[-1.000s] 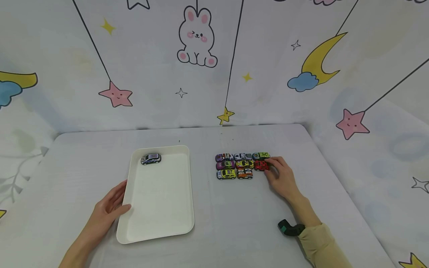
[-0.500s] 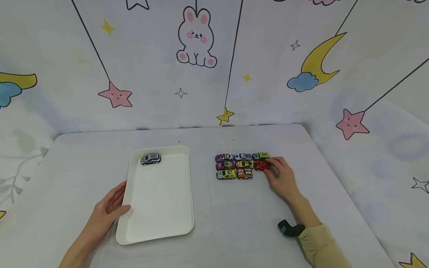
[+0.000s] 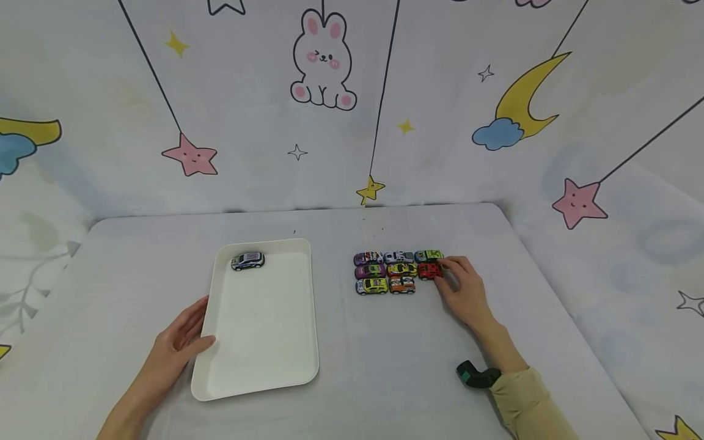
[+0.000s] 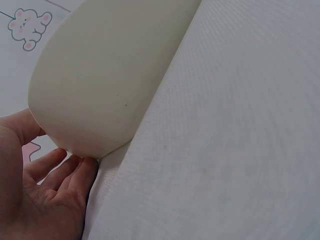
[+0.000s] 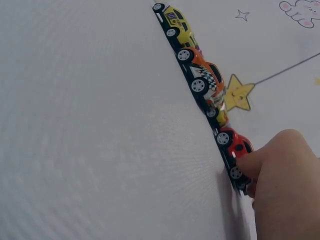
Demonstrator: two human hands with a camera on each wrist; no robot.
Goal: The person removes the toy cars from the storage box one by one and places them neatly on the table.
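My left hand [image 3: 175, 347] grips the left side of a white tray [image 3: 269, 333], thumb over the rim and fingers against the outer wall, as the left wrist view also shows. A silver toy car [image 3: 247, 261] sits at the tray's far left. My right hand [image 3: 466, 296] pinches the rear end of a red toy car [image 3: 427, 271] between thumb and fingers. In the right wrist view the red car's wheels stand at the tabletop, and the thumb lies on its side. This car is at the right end of the middle row in a block of toy cars.
Beside the red car stand a yellow car [image 3: 401, 269] and a purple car [image 3: 370, 271]. An orange car [image 5: 202, 72] and a yellow-green car [image 3: 371, 286] form the near row. Several others line the far row, including a green car [image 3: 428, 256]. A printed cloth backs the table.
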